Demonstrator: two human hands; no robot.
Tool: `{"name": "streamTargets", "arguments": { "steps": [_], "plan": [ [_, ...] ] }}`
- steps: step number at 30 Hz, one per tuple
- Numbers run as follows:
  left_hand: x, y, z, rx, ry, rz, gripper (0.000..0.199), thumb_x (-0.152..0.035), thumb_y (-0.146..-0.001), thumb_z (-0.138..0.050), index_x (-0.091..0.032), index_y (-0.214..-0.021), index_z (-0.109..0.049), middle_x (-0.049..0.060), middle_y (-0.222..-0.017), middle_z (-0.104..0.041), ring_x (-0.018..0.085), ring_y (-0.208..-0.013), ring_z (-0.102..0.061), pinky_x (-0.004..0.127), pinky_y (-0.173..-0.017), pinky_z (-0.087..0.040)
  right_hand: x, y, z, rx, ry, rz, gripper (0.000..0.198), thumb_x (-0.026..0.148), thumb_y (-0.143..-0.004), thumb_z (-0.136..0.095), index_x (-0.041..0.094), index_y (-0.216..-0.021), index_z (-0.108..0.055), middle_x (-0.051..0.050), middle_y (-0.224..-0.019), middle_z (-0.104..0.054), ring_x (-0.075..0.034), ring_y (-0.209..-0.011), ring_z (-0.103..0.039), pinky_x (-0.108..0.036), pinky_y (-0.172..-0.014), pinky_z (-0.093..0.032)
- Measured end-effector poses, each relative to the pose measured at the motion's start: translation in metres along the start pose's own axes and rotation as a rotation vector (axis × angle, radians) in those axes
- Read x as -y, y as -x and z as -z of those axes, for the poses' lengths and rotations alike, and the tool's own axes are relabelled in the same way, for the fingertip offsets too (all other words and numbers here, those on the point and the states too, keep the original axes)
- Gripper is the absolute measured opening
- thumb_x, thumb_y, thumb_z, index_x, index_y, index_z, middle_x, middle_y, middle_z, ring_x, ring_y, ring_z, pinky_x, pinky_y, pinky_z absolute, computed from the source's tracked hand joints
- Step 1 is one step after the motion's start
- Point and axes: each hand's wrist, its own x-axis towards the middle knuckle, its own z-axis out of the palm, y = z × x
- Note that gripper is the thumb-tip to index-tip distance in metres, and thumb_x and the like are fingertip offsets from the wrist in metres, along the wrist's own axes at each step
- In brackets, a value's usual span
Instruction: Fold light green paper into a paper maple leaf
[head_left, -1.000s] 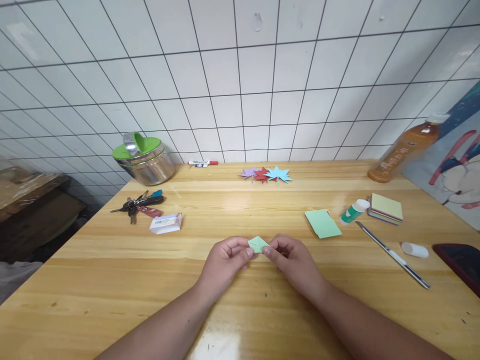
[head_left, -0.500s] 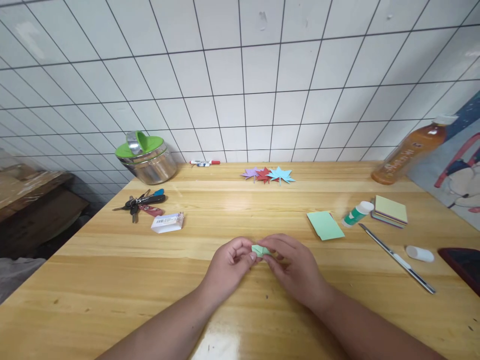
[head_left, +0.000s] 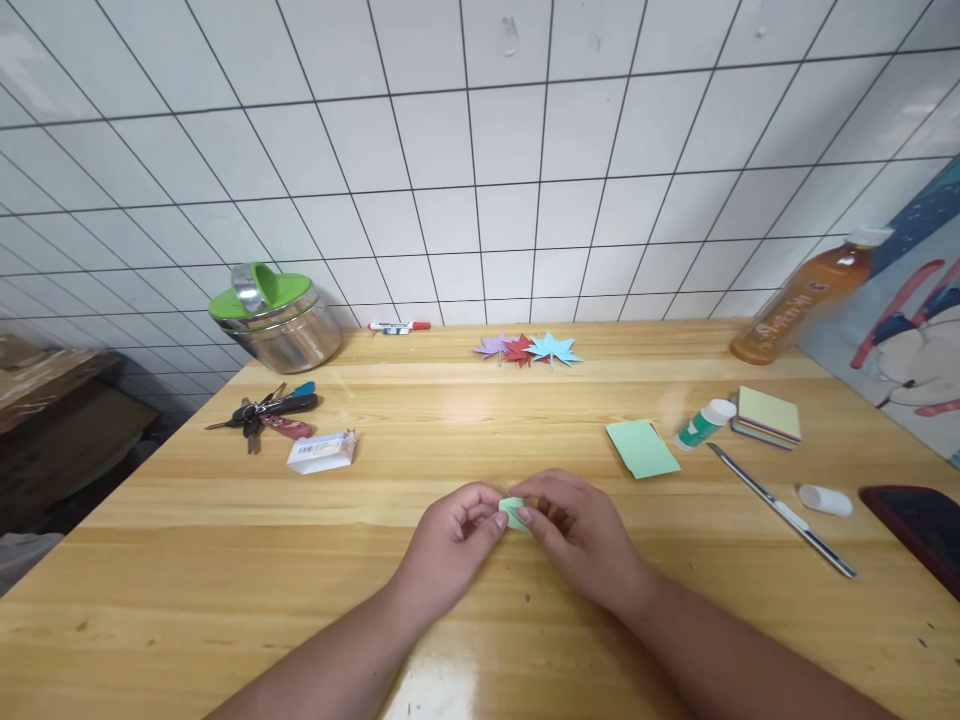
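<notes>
Pinching the small pale-green folded paper (head_left: 513, 511) from either side, the left hand (head_left: 456, 532) and right hand (head_left: 583, 528) now cover more of it, apparently working a fold

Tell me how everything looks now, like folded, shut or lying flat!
small green paper: folded
left hand: pinching it
right hand: pinching it
metal pot: covered
drink bottle: capped
paper leaves: overlapping
green square sheet: flat
yellow-topped paper: stacked
keys: spread out
phone: screen dark
cutter knife: lying flat, blade unclear
red marker: capped
glue stick: cap unclear
white cylinder: lying down
</notes>
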Motion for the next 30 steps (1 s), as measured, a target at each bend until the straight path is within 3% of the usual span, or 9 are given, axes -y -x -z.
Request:
{"name": "streamTargets", "arguments": {
  "steps": [5, 9, 14, 17, 21, 30],
  "plan": [
    [-0.0004, -0.0003, -0.0006, 0.013, -0.06, 0.023, 0.015, -0.031, -0.078, -0.056, -0.016, -0.081, -0.058, 0.001, -0.068, -0.06, 0.012, -0.063, -0.053, 0.021, -0.062, -0.04, -0.0005, -0.0014, 0.0031, 0.022, 0.006, -0.037, 0.021, 0.028, -0.085, -0.046, 0.021, -0.075, -0.063, -0.001, -0.069, -0.06, -0.013, -0.063, -0.054, -0.023, -0.058, -0.04],
    [-0.0036, -0.0003, -0.0016, 0.07, -0.042, 0.013, 0.015, -0.03, -0.076, -0.058, -0.015, -0.077, -0.059, 0.001, -0.067, -0.059, 0.012, -0.063, -0.053, 0.021, -0.061, -0.04, -0.0024, -0.002, 0.0014, 0.045, -0.075, -0.067, 0.023, 0.027, -0.084, -0.045, 0.018, -0.068, -0.058, 0.0, -0.065, -0.056, -0.012, -0.061, -0.051, -0.022, -0.055, -0.038],
    [-0.0052, 0.0004, -0.0011, 0.095, -0.025, 0.012, 0.014, -0.028, -0.077, -0.058, -0.015, -0.077, -0.061, 0.004, -0.073, -0.063, 0.014, -0.068, -0.056, 0.023, -0.064, -0.042, -0.0052, -0.0012, -0.0046, -0.04, -0.098, -0.167, 0.01, 0.023, -0.077, -0.055, 0.021, -0.086, -0.056, 0.001, -0.073, -0.058, -0.01, -0.055, -0.049, -0.02, -0.048, -0.036],
    [-0.004, 0.0, -0.0006, 0.09, -0.041, 0.019, 0.013, -0.027, -0.077, -0.057, -0.014, -0.076, -0.06, 0.004, -0.073, -0.062, 0.014, -0.068, -0.056, 0.023, -0.064, -0.042, -0.0032, 0.0004, -0.0044, -0.035, 0.015, -0.106, 0.007, 0.019, -0.076, -0.054, 0.022, -0.08, -0.059, 0.001, -0.069, -0.059, -0.011, -0.056, -0.05, -0.021, -0.051, -0.038],
    [-0.0001, -0.0009, -0.001, 0.069, -0.062, 0.002, 0.012, -0.026, -0.078, -0.057, -0.014, -0.075, -0.058, 0.002, -0.071, -0.06, 0.013, -0.066, -0.054, 0.022, -0.063, -0.041, 0.0015, 0.0019, -0.0014, 0.027, 0.04, -0.019, 0.018, 0.021, -0.079, -0.051, 0.024, -0.094, -0.06, -0.001, -0.081, -0.063, -0.012, -0.066, -0.055, -0.023, -0.058, -0.042],
    [-0.0004, 0.0007, -0.0013, 0.056, -0.11, -0.018, 0.013, -0.026, -0.08, -0.054, -0.014, -0.079, -0.06, 0.005, -0.075, -0.063, 0.015, -0.07, -0.056, 0.023, -0.064, -0.042, -0.0051, 0.002, -0.0055, -0.017, -0.031, -0.091, 0.023, 0.021, -0.077, -0.052, 0.023, -0.099, -0.058, -0.001, -0.085, -0.062, -0.011, -0.065, -0.055, -0.022, -0.056, -0.045]
  ]
}}
